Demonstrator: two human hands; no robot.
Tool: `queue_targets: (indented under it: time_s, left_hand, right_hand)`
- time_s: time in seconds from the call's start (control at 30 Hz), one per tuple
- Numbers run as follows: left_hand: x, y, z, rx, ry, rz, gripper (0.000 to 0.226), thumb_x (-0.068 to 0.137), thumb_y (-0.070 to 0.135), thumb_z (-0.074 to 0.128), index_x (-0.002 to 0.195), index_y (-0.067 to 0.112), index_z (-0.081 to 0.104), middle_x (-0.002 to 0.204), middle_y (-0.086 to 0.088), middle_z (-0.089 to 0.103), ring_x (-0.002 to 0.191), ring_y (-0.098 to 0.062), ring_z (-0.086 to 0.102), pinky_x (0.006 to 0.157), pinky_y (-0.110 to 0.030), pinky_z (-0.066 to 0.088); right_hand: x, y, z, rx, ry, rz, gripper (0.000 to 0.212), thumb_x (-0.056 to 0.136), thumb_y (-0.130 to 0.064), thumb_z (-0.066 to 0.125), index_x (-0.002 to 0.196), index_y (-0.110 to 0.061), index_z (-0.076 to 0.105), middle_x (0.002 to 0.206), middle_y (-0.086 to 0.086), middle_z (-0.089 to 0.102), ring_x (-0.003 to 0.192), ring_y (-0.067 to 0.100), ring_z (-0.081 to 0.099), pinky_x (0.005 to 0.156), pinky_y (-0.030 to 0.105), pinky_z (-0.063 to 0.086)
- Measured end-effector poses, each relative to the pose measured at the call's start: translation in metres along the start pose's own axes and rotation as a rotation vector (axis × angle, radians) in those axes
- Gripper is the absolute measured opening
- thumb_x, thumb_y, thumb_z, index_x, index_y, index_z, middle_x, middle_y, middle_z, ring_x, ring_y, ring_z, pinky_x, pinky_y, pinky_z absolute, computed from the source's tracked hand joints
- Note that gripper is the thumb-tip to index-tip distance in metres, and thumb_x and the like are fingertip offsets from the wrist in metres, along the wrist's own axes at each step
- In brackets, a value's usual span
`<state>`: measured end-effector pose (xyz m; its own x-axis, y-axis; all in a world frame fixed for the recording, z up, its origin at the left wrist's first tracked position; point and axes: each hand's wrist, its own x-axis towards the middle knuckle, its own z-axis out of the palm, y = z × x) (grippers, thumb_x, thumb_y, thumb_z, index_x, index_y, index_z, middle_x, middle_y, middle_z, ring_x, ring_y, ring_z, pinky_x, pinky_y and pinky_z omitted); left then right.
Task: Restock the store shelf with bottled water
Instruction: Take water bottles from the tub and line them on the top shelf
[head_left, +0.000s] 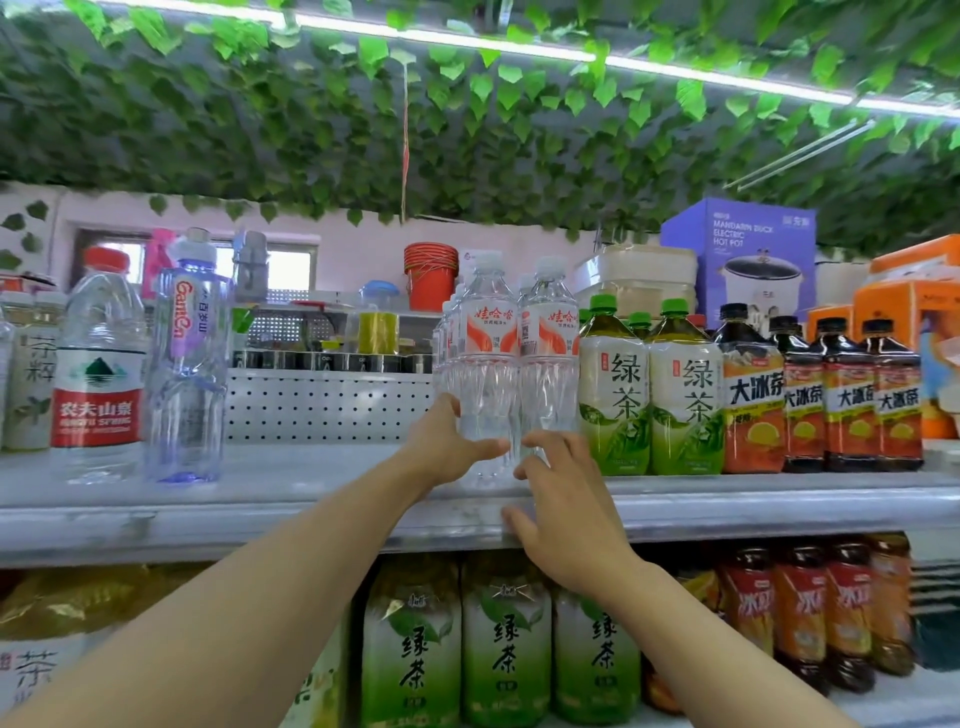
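Two clear water bottles with white caps and red-and-white labels stand side by side near the front of the grey top shelf (311, 499). More of the same stand in rows behind them. My left hand (447, 447) wraps the lower part of the left front bottle (485, 374), thumb across its front. My right hand (561, 499) is spread just below and in front of the right front bottle (549, 364), fingertips near its base; I cannot tell whether they touch it.
Right of the water stand green tea bottles (613, 389) and dark iced tea bottles (753, 395). Left are a purple-tinted bottle (187, 364) and a red-labelled water bottle (98, 369), with bare shelf between them and my hands. The lower shelf holds more tea bottles (506, 644).
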<state>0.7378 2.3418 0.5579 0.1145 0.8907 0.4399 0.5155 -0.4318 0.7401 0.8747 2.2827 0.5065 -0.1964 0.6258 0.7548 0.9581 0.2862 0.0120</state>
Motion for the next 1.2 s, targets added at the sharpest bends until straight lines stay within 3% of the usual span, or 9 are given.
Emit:
queue_targets:
  time_s: [0.27, 0.4, 0.53, 0.63, 0.9, 1.2]
  left_hand:
    - [0.001, -0.001, -0.001, -0.04, -0.025, -0.004, 0.064, 0.074, 0.036, 0.077, 0.123, 0.02, 0.04, 0.121, -0.007, 0.058, 0.11, -0.026, 0.056, 0.098, -0.046, 0.046]
    - [0.0, -0.003, -0.013, -0.11, -0.147, -0.054, 0.063, 0.079, 0.037, 0.072, 0.128, 0.015, 0.039, 0.123, -0.008, 0.052, 0.107, -0.023, 0.055, 0.084, -0.034, 0.049]
    - [0.011, -0.013, -0.044, -0.2, -0.29, -0.071, 0.044, 0.087, 0.014, 0.064, 0.126, 0.017, 0.044, 0.127, -0.009, 0.054, 0.114, -0.022, 0.053, 0.088, -0.037, 0.047]
    - [0.028, -0.025, -0.057, -0.182, -0.289, -0.07, 0.042, 0.087, 0.003, 0.058, 0.125, 0.016, 0.046, 0.128, -0.011, 0.052, 0.115, -0.023, 0.052, 0.089, -0.039, 0.046]
    - [0.066, -0.035, -0.034, -0.139, -0.282, -0.042, 0.064, 0.084, 0.023, 0.07, 0.136, 0.01, 0.036, 0.132, -0.013, 0.05, 0.114, -0.026, 0.054, 0.097, -0.044, 0.045]
    - [0.082, -0.04, -0.015, -0.062, -0.289, 0.029, 0.054, 0.086, 0.027, 0.067, 0.13, 0.005, 0.045, 0.124, -0.012, 0.054, 0.104, -0.025, 0.057, 0.076, -0.029, 0.053]
  right_hand:
    - [0.0, 0.0, -0.002, -0.033, -0.026, -0.009, 0.044, 0.091, -0.041, 0.053, 0.128, -0.016, 0.052, 0.146, -0.004, 0.026, 0.136, 0.017, 0.012, 0.113, 0.031, 0.018]
    - [0.0, -0.004, -0.003, -0.012, -0.001, 0.022, 0.046, 0.092, -0.04, 0.054, 0.131, -0.017, 0.046, 0.143, -0.003, 0.028, 0.134, 0.015, 0.017, 0.111, 0.027, 0.019]
    - [0.004, -0.012, -0.004, 0.011, 0.07, 0.101, 0.05, 0.09, -0.04, 0.057, 0.131, -0.018, 0.041, 0.134, -0.003, 0.035, 0.127, 0.014, 0.026, 0.106, 0.025, 0.024]
    - [0.009, -0.019, -0.005, 0.022, 0.092, 0.163, 0.051, 0.089, -0.04, 0.058, 0.131, -0.018, 0.04, 0.132, -0.003, 0.037, 0.127, 0.014, 0.026, 0.107, 0.025, 0.024]
    - [0.022, -0.042, 0.0, 0.016, 0.118, 0.321, 0.058, 0.087, -0.039, 0.061, 0.133, -0.018, 0.033, 0.134, -0.001, 0.034, 0.127, 0.017, 0.024, 0.109, 0.032, 0.026]
    - [0.027, -0.05, 0.011, -0.018, 0.137, 0.402, 0.066, 0.087, -0.043, 0.059, 0.139, -0.019, 0.026, 0.14, 0.0, 0.029, 0.131, 0.019, 0.022, 0.112, 0.033, 0.023]
